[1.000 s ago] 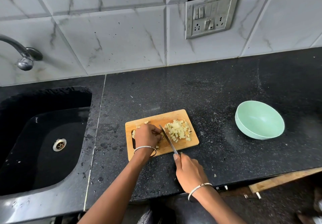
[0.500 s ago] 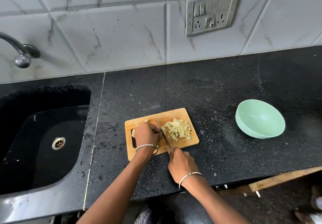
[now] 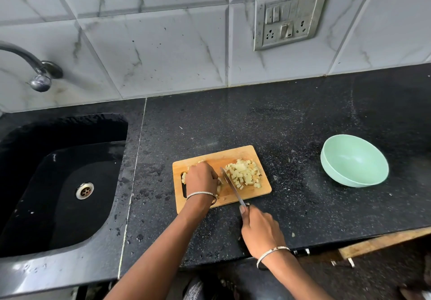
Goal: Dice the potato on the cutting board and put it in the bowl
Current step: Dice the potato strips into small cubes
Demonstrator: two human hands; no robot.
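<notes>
right hand (image 3: pixel 261 232): nearest, just off the board's front edge, wrapped round the knife handle, one finger laid forward toward the blade
knife (image 3: pixel 233 188): blade angled across the board, between left hand and diced pile
left hand (image 3: pixel 201 179): on the board's left half, fingers curled down over potato pieces (image 3: pixel 184 177), pinning them
diced potato (image 3: pixel 243 174): heap on the board's right half, just right of the blade
cutting board (image 3: pixel 219 159): wooden, flat on black countertop (image 3: pixel 303 206)
bowl (image 3: pixel 349 159): mint green, on countertop, well right of the board
sink (image 3: pixel 58 183): black, far left, tap (image 3: pixel 35 66) above
switch panel (image 3: pixel 288 17): on tiled wall behind
</notes>
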